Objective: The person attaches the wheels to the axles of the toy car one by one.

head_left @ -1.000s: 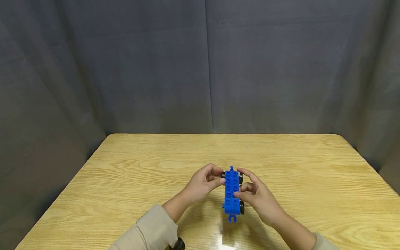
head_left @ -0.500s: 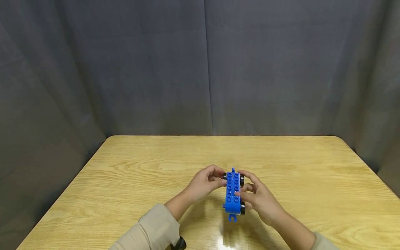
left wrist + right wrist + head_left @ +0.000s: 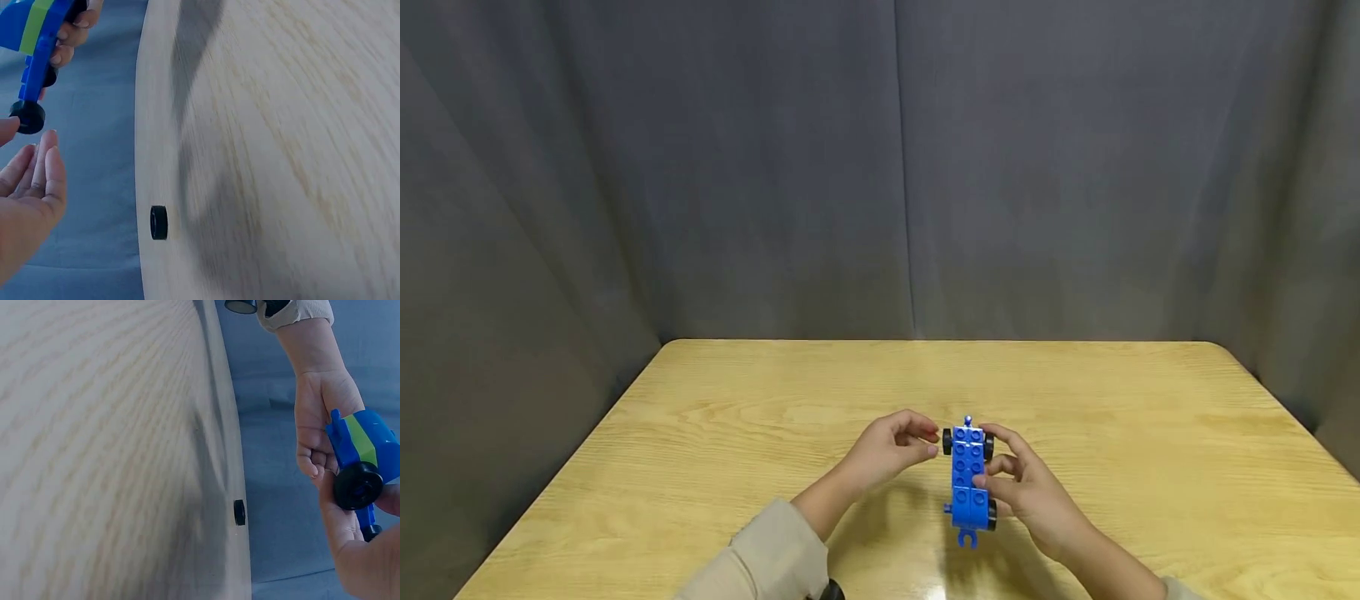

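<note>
My right hand (image 3: 1037, 504) grips a blue toy car base (image 3: 967, 475) with studs on top, holding it above the table. A green stripe (image 3: 32, 28) shows on its body in the left wrist view. Black wheels sit on both far corners, including the far left wheel (image 3: 947, 442), and on the near right corner. At the near left, a bare blue peg (image 3: 948, 508) sticks out. Just left of the far left wheel is my left hand (image 3: 880, 454), its fingers loosely bent and holding nothing; in the head view a small gap separates them.
A loose black wheel (image 3: 159, 222) stands on the wooden table (image 3: 737, 417) close to its near edge. Beside the left sleeve (image 3: 782, 546) a dark round thing (image 3: 832, 590) is partly visible. Grey curtains (image 3: 775, 167) hang around the table.
My left fingers have let go of the far left wheel, which stays on the car base and now shows fully. The base and right hand have shifted slightly right and down in view.
</note>
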A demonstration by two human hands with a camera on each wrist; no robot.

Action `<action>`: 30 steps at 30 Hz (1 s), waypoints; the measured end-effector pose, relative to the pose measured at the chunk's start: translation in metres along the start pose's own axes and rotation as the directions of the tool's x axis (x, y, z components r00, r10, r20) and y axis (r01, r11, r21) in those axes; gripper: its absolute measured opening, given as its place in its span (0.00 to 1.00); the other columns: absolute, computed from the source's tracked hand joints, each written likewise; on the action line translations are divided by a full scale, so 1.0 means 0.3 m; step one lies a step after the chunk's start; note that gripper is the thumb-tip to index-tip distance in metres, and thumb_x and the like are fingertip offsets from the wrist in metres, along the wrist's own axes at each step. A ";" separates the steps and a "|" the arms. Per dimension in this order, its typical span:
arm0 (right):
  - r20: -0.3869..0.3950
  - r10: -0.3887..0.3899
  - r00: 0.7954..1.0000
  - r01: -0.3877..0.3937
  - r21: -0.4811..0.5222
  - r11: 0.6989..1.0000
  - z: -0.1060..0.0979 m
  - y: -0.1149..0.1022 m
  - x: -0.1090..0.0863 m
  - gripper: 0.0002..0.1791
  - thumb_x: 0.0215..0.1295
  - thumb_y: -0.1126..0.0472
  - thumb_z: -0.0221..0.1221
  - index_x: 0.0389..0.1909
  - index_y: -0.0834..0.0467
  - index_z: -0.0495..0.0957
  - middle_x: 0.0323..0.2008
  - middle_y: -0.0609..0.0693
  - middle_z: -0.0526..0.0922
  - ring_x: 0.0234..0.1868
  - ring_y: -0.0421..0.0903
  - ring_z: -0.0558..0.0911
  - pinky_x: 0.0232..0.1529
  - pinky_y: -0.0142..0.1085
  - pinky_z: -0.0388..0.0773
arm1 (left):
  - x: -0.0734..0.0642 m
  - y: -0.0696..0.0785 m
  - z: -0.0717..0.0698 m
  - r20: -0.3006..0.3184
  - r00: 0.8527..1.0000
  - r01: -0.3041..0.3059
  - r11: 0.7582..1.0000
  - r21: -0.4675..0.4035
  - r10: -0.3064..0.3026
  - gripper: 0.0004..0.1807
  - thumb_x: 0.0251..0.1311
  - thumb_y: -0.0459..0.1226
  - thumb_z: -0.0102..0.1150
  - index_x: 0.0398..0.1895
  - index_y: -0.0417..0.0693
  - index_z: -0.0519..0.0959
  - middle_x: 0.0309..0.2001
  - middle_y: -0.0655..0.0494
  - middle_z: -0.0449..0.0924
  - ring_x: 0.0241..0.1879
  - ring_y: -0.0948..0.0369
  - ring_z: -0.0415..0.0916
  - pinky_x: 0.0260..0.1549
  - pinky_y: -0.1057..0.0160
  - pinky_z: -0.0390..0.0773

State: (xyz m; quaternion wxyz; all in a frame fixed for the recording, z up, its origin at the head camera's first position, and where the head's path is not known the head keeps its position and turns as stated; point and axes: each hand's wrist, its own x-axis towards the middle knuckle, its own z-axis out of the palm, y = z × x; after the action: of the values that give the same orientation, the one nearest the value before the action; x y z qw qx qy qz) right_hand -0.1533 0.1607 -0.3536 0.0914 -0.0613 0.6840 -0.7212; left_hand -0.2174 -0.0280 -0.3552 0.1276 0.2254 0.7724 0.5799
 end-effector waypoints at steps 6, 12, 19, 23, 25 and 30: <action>0.008 -0.008 1.000 0.008 0.011 1.000 0.002 0.015 -0.005 0.34 0.58 0.72 0.50 0.62 0.63 0.44 0.28 0.50 0.65 0.31 0.43 0.73 0.31 0.38 0.75 | 0.000 -0.044 -0.015 -0.050 0.999 -0.001 0.998 0.065 0.005 0.11 0.52 0.30 0.55 0.41 0.38 0.73 0.39 0.46 0.74 0.36 0.58 0.72 0.34 0.65 0.73; -0.002 -0.018 1.000 0.018 0.003 1.000 -0.008 0.007 -0.008 0.34 0.57 0.71 0.51 0.62 0.62 0.45 0.29 0.50 0.64 0.30 0.41 0.72 0.30 0.36 0.75 | 0.033 -0.073 -0.045 -0.096 0.994 0.053 0.993 0.108 -0.043 0.12 0.52 0.29 0.55 0.41 0.36 0.72 0.39 0.47 0.73 0.37 0.57 0.71 0.34 0.64 0.73; 0.020 -0.042 0.999 0.041 0.047 0.998 -0.017 0.002 -0.010 0.33 0.58 0.69 0.52 0.61 0.59 0.47 0.31 0.50 0.64 0.33 0.42 0.70 0.33 0.38 0.73 | 0.062 -0.094 -0.061 -0.101 0.992 0.089 0.977 0.195 -0.070 0.13 0.50 0.28 0.56 0.41 0.36 0.72 0.39 0.48 0.72 0.37 0.57 0.70 0.35 0.63 0.72; 0.019 -0.051 0.999 0.050 0.062 0.997 -0.016 0.000 -0.014 0.32 0.57 0.69 0.52 0.61 0.58 0.48 0.31 0.50 0.64 0.34 0.43 0.71 0.35 0.40 0.74 | 0.067 -0.098 -0.056 -0.088 0.993 0.096 0.969 0.229 -0.077 0.14 0.50 0.28 0.57 0.42 0.37 0.72 0.40 0.50 0.72 0.41 0.55 0.69 0.38 0.61 0.71; 0.009 -0.044 0.999 0.043 0.057 0.997 -0.014 -0.002 -0.016 0.33 0.57 0.70 0.52 0.61 0.59 0.47 0.31 0.50 0.64 0.34 0.43 0.71 0.35 0.40 0.74 | 0.071 -0.098 -0.051 -0.083 0.993 0.098 0.963 0.252 -0.080 0.14 0.49 0.29 0.57 0.41 0.38 0.73 0.40 0.52 0.72 0.42 0.55 0.68 0.40 0.60 0.70; -0.015 -0.023 1.000 0.024 0.056 0.998 -0.012 -0.007 -0.024 0.34 0.58 0.73 0.49 0.63 0.58 0.46 0.31 0.50 0.63 0.33 0.42 0.69 0.33 0.38 0.73 | 0.082 -0.108 -0.039 -0.061 0.995 0.094 0.954 0.285 -0.080 0.13 0.50 0.29 0.57 0.41 0.38 0.73 0.40 0.52 0.72 0.43 0.54 0.67 0.40 0.59 0.70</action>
State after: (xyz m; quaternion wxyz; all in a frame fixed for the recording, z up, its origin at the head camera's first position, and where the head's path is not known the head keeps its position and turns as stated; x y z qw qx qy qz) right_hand -0.1470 0.1660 -0.3513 0.0797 -0.0613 0.6634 -0.7415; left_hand -0.2506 -0.0328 -0.3811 0.1001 0.1930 0.8604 0.4609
